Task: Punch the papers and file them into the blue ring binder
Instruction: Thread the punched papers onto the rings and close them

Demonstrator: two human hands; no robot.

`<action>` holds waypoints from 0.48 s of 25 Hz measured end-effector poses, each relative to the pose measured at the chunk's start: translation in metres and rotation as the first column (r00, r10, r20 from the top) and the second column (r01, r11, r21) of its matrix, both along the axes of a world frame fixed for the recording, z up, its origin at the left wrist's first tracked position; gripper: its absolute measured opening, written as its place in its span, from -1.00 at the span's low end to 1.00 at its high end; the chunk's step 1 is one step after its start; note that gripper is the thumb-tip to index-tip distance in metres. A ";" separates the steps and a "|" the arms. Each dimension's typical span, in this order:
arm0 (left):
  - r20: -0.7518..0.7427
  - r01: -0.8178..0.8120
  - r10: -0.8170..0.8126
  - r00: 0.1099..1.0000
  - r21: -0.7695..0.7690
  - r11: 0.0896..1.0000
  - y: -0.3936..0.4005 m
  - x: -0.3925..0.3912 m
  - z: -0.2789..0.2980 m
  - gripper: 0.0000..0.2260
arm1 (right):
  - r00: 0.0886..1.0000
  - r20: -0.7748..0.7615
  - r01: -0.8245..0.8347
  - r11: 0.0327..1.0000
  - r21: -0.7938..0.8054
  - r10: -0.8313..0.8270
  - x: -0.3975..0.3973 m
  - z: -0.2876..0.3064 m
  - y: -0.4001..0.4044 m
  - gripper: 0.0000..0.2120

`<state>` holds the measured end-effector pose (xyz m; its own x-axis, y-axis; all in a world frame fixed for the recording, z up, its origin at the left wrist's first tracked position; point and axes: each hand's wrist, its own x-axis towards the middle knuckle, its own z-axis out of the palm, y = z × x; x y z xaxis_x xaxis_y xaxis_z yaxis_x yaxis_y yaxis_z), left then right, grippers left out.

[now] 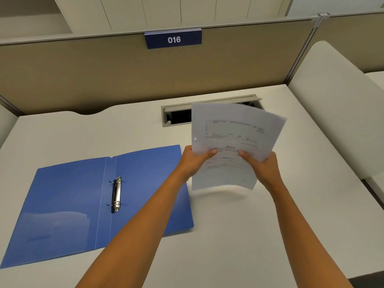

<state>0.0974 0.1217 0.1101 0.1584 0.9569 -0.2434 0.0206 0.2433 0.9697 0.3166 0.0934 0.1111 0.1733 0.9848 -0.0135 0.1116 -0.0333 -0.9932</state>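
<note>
While both thumbs press sheet face, left hand (194,161) and right hand (262,168) grip papers (232,142) at lower edges, centre-right of frame, above desk (239,235); long axis runs up-frame, punched hole at left edge; keep stack squared, swing holes toward rings (116,193) of open blue ring binder (68,204), lower left.

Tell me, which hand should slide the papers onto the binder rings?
Probably the left hand. It grips the white printed papers on the edge with the punched hole, nearest the open blue plastic ring binder and its metal rings. The right hand holds the far side.
</note>
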 end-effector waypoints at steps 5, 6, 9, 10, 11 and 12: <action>0.009 0.024 -0.024 1.000 -0.095 0.995 0.002 -0.043 0.003 -0.60 | 0.967 0.180 -0.158 0.980 -0.124 0.179 -0.019 0.018 0.012 -0.74; 0.025 0.008 -0.005 1.000 -0.107 0.994 -0.002 -0.053 0.001 -0.61 | 0.957 0.198 -0.185 0.973 -0.139 0.211 -0.029 0.018 0.014 -0.76; 0.024 -0.129 0.133 0.991 -0.126 0.984 -0.017 -0.085 -0.010 -0.70 | 0.936 0.211 -0.246 0.952 -0.179 0.282 -0.061 0.014 0.018 -0.77; 0.019 -0.181 0.184 0.983 -0.121 0.976 -0.022 -0.096 -0.014 -0.74 | 0.930 0.210 -0.263 0.945 -0.194 0.302 -0.072 0.012 0.018 -0.76; 0.009 -0.240 0.242 0.970 -0.113 0.964 -0.026 -0.110 -0.018 -0.77 | 0.924 0.207 -0.278 0.938 -0.208 0.320 -0.083 0.009 0.019 -0.76; -0.012 -0.311 0.311 0.950 -0.102 0.945 -0.029 -0.126 -0.021 -0.80 | 0.918 0.205 -0.295 0.929 -0.224 0.341 -0.095 0.006 0.019 -0.78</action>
<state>-0.0281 0.0922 0.0891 -0.1422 0.9288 -0.3421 -0.0757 0.3344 0.9394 0.2213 0.1125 0.1174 -0.1278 0.9719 -0.1978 0.3769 -0.1369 -0.9161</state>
